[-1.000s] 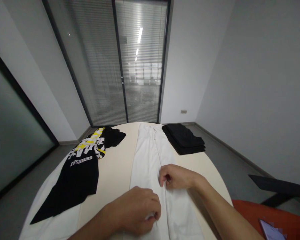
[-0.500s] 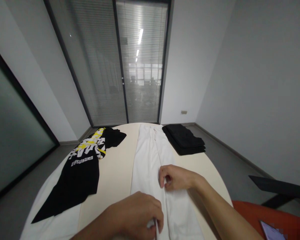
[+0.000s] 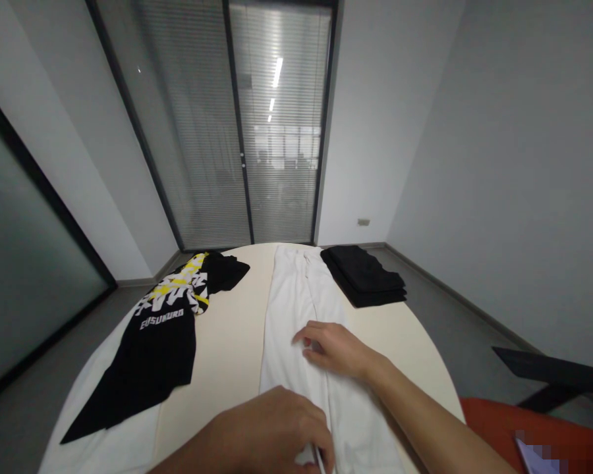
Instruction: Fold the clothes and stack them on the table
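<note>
White trousers (image 3: 289, 296) lie lengthwise over the middle of the table, waist at the far end and legs toward me. Close to the bottom of the view, my left hand (image 3: 281, 434) is closed, pinching a bit of the white cloth between thumb and fingers. Farther up the legs, my right hand (image 3: 329, 345) rests on the trousers with its fingers loosely bent and apart from the thumb; no cloth shows gripped in it. The trouser hems are out of sight below the frame.
On the left of the round table (image 3: 230, 342) lies a black T-shirt (image 3: 158, 355) with a yellow and white print. A stack of folded black clothes (image 3: 363, 276) sits at the far right. An orange chair (image 3: 494, 428) stands beside the table at the lower right.
My right hand has shifted left across the trousers and its fingers have loosened from a pinch. My left hand has moved slightly right, still pinching the cloth.
</note>
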Available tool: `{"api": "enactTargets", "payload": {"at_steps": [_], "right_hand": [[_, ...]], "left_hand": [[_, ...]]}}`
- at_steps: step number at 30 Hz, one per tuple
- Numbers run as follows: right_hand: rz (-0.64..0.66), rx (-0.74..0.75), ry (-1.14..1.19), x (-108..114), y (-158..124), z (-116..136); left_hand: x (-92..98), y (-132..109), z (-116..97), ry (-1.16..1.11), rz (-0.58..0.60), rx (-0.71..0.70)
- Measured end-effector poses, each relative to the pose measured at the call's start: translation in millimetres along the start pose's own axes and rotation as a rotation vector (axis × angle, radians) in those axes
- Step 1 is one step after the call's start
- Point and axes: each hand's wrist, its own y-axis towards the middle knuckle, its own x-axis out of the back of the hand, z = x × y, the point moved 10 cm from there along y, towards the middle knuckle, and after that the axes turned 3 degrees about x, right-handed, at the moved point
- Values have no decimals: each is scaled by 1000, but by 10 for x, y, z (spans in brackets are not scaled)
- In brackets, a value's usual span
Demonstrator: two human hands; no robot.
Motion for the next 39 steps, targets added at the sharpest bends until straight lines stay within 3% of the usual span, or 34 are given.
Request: {"api": "enactTargets", "payload": {"at_steps": [4,8,15,29,31,35,39], "right_hand": [[-14,58,-66,-48,52,40],[-57,93,-83,42,48,30],[29,55,-20,13,15,-40],[-8,4,72,37,-11,-162],[-11,2,106,68,-32,-203],[-30,2,90,175,-66,-319],[6,-10,47,186,-82,-390]], "left_hand": [[-18,-4,18,-19,28,14],[-61,6,34,-39,53,20],[-93,31,40,-58,63,15],[-124,69,27,-121,94,-2],[-102,72,21,-126,68,-16],[-32,70,118,54,-106,45],[-139,90,101,293,-153,3]]}}
